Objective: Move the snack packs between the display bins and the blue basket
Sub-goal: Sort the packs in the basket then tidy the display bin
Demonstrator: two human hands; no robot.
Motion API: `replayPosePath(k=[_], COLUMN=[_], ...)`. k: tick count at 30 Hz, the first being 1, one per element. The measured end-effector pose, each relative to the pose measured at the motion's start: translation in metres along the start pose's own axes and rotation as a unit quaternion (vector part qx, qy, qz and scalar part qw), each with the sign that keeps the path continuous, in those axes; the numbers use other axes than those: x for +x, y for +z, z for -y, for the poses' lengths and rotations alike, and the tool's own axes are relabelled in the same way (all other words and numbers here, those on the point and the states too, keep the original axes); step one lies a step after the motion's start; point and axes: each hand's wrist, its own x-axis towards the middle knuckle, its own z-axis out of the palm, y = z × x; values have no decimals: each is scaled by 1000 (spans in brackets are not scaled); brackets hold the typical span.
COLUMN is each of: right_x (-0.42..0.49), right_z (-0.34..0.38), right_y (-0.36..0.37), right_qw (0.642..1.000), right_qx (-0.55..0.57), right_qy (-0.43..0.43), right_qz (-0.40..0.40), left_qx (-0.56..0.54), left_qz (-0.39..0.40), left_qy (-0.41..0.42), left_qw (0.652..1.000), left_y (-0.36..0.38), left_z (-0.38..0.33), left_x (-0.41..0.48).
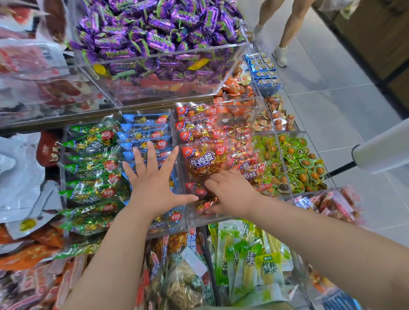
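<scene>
Red packs (pixel 202 160) of beef cubes fill the clear bin (pixel 201 221) under the right hand (pixel 232 192). Its fingers are curled down among the small packs at the near end, their tips buried, so I cannot tell whether they have closed on one. Just to that hand's left, across the bin wall, the left hand (pixel 153 182) lies spread, fingers apart and straight, over the blue packs (pixel 144 131); further left sit green packs (pixel 92 163). The step looks like picking up red packs. To do it well, close thumb and fingers on the body of a pack (not its crinkly edge, which would likely slip) and lift straight up, clear of the wall. The blue basket is not clearly in view.
</scene>
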Motion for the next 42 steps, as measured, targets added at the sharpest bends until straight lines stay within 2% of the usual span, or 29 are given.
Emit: replayPosePath(k=[5, 13, 18, 21, 25, 27, 29, 31, 32, 35, 38, 40, 42], right_x=[13, 24, 34, 34, 21, 10, -4, -12, -12, -5, -10, -26, -52], right_z=[-5, -1, 3, 2, -2, -3, -4, -8, -11, -16, -14, -9, -3], right_y=[6, 21, 17, 18, 11, 4, -2, -7, -10, -17, -19, -15, -7], right_qw=[1000, 1000, 999, 998, 997, 991, 967, 920, 899, 874, 863, 837, 800], right_qx=[2, -16, -18, -18, 52, 134, 228, 279, 294, 354, 393, 433, 476], right_qy=[-10, -5, 36, 33, 19, 2, 34, 124, 171, 237, 241, 256, 283], right_qz=[26, 23, 29, 42, 52, 9, -108, -245, -275, -235, -209, -215, -232], left_qx=[0, -1, -2, 0, -50, -66, -43, -5, 3, -31, -118, -172, -221], left_qz=[-6, -14, -23, -30, -45, -63, -82, -85, -79, -79, -143, -197, -219], left_qy=[-1, -1, 1, -2, -7, 12, 55, 84, 85, 57, 25, 35, 56], left_qw=[1000, 1000, 1000, 1000, 998, 996, 994, 993, 993, 995, 982, 965, 949], left_y=[1, 5, 6, 6, 1, -1, -2, -3, -4, -7, -13, -14, -14], left_z=[0, 2, 2, 2, 0, 0, -2, -7, -10, -21, -30, -38, -50], left_x=[0, 2, 1, 0, -1, -3, -5, -4, -4, -6, -22, -37, -53])
